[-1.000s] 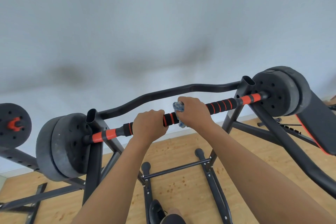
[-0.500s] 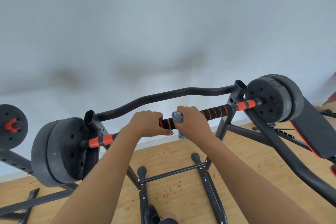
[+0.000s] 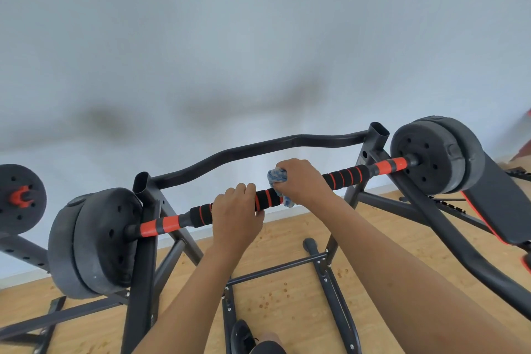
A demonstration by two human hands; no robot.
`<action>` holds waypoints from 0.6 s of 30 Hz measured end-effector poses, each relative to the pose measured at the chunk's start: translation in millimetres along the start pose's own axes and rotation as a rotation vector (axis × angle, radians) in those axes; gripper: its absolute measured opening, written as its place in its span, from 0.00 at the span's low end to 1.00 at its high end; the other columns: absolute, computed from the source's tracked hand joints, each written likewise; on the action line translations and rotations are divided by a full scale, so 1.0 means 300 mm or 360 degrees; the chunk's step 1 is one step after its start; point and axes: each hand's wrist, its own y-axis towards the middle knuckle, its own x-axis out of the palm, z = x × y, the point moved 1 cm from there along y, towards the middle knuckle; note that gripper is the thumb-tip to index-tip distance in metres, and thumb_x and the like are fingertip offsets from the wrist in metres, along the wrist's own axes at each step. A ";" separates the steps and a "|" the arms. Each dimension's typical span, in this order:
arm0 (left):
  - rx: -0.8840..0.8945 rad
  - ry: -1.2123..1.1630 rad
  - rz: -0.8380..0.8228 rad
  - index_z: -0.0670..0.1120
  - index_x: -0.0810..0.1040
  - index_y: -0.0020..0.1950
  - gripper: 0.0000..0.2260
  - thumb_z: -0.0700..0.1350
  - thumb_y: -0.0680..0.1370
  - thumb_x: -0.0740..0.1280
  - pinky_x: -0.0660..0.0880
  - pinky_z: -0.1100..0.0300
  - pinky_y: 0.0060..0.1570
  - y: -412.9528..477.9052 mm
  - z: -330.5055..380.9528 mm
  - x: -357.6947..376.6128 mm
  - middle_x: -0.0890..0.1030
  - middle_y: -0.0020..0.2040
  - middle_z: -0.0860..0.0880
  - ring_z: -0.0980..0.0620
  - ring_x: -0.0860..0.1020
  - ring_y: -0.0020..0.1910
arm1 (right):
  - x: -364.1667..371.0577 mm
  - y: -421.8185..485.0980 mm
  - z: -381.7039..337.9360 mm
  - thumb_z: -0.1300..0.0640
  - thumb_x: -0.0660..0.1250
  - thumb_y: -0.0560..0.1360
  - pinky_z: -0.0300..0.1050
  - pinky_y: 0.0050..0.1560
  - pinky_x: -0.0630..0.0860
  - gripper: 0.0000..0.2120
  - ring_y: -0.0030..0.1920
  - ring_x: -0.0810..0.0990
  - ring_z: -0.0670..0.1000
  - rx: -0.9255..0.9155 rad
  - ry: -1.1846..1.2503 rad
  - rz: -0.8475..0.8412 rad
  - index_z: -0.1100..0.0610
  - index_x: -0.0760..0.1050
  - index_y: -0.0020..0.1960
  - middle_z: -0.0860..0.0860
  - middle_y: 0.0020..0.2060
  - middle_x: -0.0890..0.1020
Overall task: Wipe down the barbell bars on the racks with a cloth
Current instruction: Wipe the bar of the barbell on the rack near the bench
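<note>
Head view: right hand [image 3: 301, 181] still clamps the cloth [image 3: 277, 175] round the bar [image 3: 344, 177], just beside the left hand [image 3: 234, 215], whose fingers grip the bar. It has barely travelled, so the ends likely await wiping.

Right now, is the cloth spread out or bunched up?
Bunched. The blue cloth is wadded under the right hand on the barbell bar; only crumpled ends show above and below it.

Left hand [image 3: 236, 211] and right hand [image 3: 302, 181] both curled.
</note>
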 end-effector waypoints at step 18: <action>-0.0057 0.0039 -0.0060 0.44 0.73 0.67 0.23 0.47 0.74 0.74 0.74 0.49 0.61 -0.120 0.061 0.018 0.78 0.58 0.45 0.45 0.76 0.53 | 0.037 -0.070 0.019 0.54 0.68 0.74 0.48 0.41 0.77 0.07 0.40 0.78 0.53 -0.0088 -0.0045 0.0206 0.58 0.76 0.41 0.52 0.34 0.79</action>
